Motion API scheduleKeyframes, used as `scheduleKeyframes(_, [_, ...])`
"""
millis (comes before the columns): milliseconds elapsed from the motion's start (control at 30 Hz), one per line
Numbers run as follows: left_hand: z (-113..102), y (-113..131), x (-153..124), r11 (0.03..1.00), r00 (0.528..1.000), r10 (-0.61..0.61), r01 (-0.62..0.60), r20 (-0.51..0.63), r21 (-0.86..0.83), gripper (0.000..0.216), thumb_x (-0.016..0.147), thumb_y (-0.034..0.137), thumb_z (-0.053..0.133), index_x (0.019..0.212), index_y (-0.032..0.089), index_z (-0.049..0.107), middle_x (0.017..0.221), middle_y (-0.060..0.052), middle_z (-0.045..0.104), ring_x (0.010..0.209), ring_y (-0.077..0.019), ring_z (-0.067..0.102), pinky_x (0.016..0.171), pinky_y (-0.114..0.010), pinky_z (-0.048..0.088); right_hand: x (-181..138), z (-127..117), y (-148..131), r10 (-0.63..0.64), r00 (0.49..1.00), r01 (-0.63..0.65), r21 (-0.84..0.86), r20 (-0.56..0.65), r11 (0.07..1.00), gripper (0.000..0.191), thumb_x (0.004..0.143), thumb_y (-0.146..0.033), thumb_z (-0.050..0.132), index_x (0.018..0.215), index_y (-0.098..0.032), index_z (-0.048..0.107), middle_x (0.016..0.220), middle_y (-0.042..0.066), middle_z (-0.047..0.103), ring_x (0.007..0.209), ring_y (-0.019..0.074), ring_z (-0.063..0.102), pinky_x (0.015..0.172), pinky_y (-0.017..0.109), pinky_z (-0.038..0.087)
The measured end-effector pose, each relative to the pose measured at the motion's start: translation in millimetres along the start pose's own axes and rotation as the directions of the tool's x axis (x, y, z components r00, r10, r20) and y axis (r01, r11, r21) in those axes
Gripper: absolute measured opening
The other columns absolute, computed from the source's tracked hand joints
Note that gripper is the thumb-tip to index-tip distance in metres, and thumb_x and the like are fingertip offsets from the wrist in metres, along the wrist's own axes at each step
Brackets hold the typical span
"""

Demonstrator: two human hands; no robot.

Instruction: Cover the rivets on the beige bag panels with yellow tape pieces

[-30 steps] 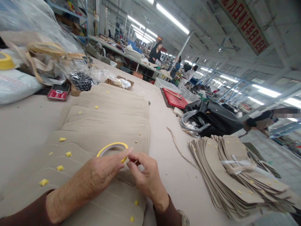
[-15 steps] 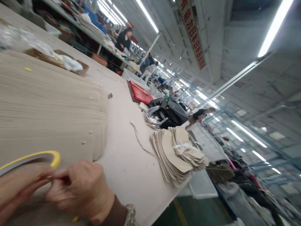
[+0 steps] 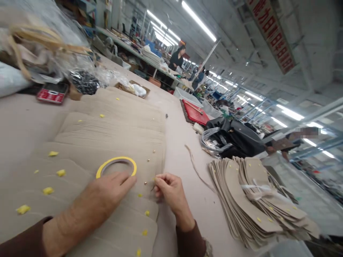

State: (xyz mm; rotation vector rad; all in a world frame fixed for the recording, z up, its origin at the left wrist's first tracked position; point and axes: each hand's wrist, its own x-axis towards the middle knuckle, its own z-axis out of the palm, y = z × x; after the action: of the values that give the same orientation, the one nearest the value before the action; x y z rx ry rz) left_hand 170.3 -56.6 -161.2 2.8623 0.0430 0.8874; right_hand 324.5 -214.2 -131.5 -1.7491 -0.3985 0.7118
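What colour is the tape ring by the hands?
Yellow. The tape ring shows best in the head view, lying on beige pieces by the left hand.

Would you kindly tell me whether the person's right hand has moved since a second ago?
Yes. The right hand has shifted rightwards, off the yellow tape roll to the beige fabric panel's edge, past the small brass stud.

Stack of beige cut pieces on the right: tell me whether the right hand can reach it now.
Probably yes. Only bare table and a loose cord lie between the right hand, fingers pinched together, and the stack; nothing stands in the way.
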Motion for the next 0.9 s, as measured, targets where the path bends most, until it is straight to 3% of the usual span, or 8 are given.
scheduleKeyframes(133, [5.1,2.3,5.0,0.992,0.995,0.038,-0.049,0.095,0.113,0.021,0.085,0.001,0.052,0.086,0.020,0.061,0.077,-0.002,0.061,0.069,-0.0229,0.054,0.064,-0.034,0.041,-0.4,2.6,11.3,0.021,0.998,-0.014,-0.125,0.052,0.992,0.029,0.071,-0.041,0.067,0.078,-0.012,0.070,0.056,-0.002,0.062,0.042,0.0073,0.049,0.041,0.017,0.038])
scheduleKeyframes(400, [8.5,4.7,1.3,0.999,0.994,-0.004,-0.001,0.107,0.046,0.020,0.082,0.001,0.058,0.081,0.021,0.057,0.078,-0.003,0.057,0.073,-0.0248,0.048,0.068,-0.038,0.035,0.4,12.0,10.1,-0.144,0.985,0.170,-0.413,0.093,0.895,0.018,0.081,-0.025,0.059,0.068,-0.015,0.068,0.055,-0.002,0.059,0.050,0.0086,0.049,0.049,0.019,0.039])
scheduleKeyframes(500, [6.7,5.6,2.9,1.000,0.993,0.003,-0.005,0.117,0.019,0.022,0.079,-0.001,0.059,0.082,0.021,0.057,0.077,-0.003,0.057,0.072,-0.0245,0.047,0.069,-0.038,0.035,2.1,10.9,7.7,-0.084,0.991,0.123,-0.437,0.107,0.891,0.018,0.081,-0.028,0.060,0.070,-0.015,0.068,0.056,-0.002,0.060,0.050,0.0091,0.049,0.047,0.018,0.039])
scheduleKeyframes(667, [8.2,5.5,1.9,1.000,0.987,-0.021,0.023,0.158,-0.010,0.020,0.081,0.002,0.062,0.083,0.022,0.057,0.078,-0.002,0.056,0.074,-0.0247,0.048,0.070,-0.038,0.035,6.8,6.7,5.8,0.122,0.981,-0.065,-0.331,0.154,0.941,0.029,0.078,-0.043,0.063,0.076,-0.014,0.066,0.056,-0.002,0.058,0.044,0.0087,0.050,0.044,0.019,0.042])
scheduleKeyframes(900, [12.9,4.6,-0.5,0.999,0.985,-0.040,0.043,0.165,-0.011,0.017,0.084,0.007,0.063,0.084,0.022,0.056,0.079,-0.002,0.055,0.075,-0.0242,0.046,0.071,-0.038,0.033,6.1,5.8,1.8,0.139,0.974,-0.074,-0.329,0.178,0.941,0.030,0.076,-0.043,0.065,0.075,-0.013,0.067,0.059,-0.001,0.060,0.049,0.0096,0.056,0.049,0.020,0.049])
